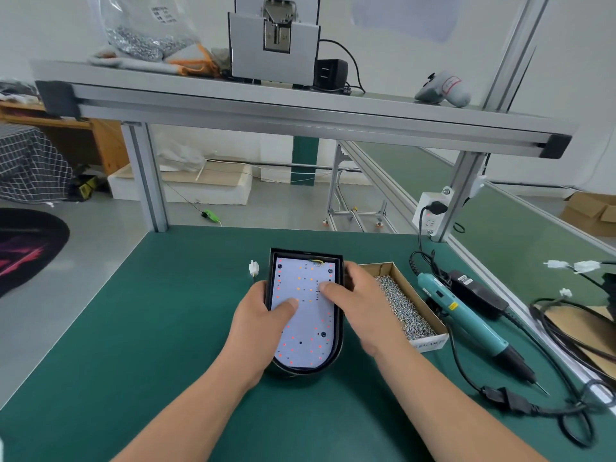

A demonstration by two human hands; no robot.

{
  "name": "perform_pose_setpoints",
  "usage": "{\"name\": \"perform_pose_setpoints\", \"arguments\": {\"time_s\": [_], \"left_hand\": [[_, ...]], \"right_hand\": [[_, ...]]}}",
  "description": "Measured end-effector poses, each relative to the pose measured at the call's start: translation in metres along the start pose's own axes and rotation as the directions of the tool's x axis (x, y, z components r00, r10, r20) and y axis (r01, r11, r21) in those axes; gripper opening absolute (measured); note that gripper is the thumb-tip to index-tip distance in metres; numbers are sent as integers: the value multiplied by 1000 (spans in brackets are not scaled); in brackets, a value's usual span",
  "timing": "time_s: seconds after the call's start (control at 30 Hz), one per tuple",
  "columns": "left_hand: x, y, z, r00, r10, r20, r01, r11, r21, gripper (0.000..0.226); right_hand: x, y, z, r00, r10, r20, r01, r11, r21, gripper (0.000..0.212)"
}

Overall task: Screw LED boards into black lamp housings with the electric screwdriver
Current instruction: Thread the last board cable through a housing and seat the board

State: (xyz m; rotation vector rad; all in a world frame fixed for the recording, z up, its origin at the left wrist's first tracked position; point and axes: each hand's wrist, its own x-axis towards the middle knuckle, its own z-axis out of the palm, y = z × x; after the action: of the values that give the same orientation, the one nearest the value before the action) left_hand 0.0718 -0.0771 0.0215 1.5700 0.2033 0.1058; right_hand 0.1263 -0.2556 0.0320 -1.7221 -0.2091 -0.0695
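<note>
My left hand [263,315] and right hand [360,305] clasp the sides of the black lamp housing [300,373] on the green bench [166,328], thumbs pressing the LED board [306,331] flat inside, probably seating it before I reach right for the electric screwdriver [466,321].

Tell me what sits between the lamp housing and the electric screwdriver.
Head view: a cardboard box of screws lies between lamp housing and electric screwdriver.
</note>
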Motion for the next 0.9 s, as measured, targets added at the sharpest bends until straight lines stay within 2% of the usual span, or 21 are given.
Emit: {"name": "perform_pose_setpoints", "arguments": {"time_s": [0.1,0.23,0.3,0.33,0.4,0.47,0.53,0.6,0.73,0.8,0.9], "left_hand": [[-1,-1,-2,996,-66,63,66,998,3,13],[-4,2,-9,963,-129,239,118,991,60,31],[-8,4,-8,950,-110,293,78,990,119,35],[-9,3,-6,959,-65,277,18,986,166,33],[-8,-3,1,985,68,158,-115,943,312,30],[-5,-8,5,987,141,82,-163,858,487,52],[-2,-11,2,986,155,66,-162,758,632,81],[5,-14,-3,986,123,116,-169,719,674,85],[10,-13,-6,984,61,165,-152,769,621,76],[10,-9,-5,985,58,162,-146,782,606,76],[8,-8,-3,986,42,162,-133,783,607,75]], "right_hand": [[-1,3,-1,1000,17,22,-14,989,-149,31],[2,3,-14,991,58,122,-5,921,-390,44],[3,1,-19,976,104,192,5,869,-495,54],[4,0,-20,968,130,215,11,833,-553,53],[3,-2,-19,955,162,250,32,778,-627,35],[3,-4,-20,945,172,278,59,746,-663,15],[4,-8,-22,931,195,309,75,726,-684,17],[4,-13,-24,923,217,317,79,701,-709,20],[-2,-19,-21,954,106,279,167,585,-793,27],[-3,-27,-29,967,34,251,187,574,-797,28],[-1,-46,-60,991,-69,113,132,580,-804,36]]}}
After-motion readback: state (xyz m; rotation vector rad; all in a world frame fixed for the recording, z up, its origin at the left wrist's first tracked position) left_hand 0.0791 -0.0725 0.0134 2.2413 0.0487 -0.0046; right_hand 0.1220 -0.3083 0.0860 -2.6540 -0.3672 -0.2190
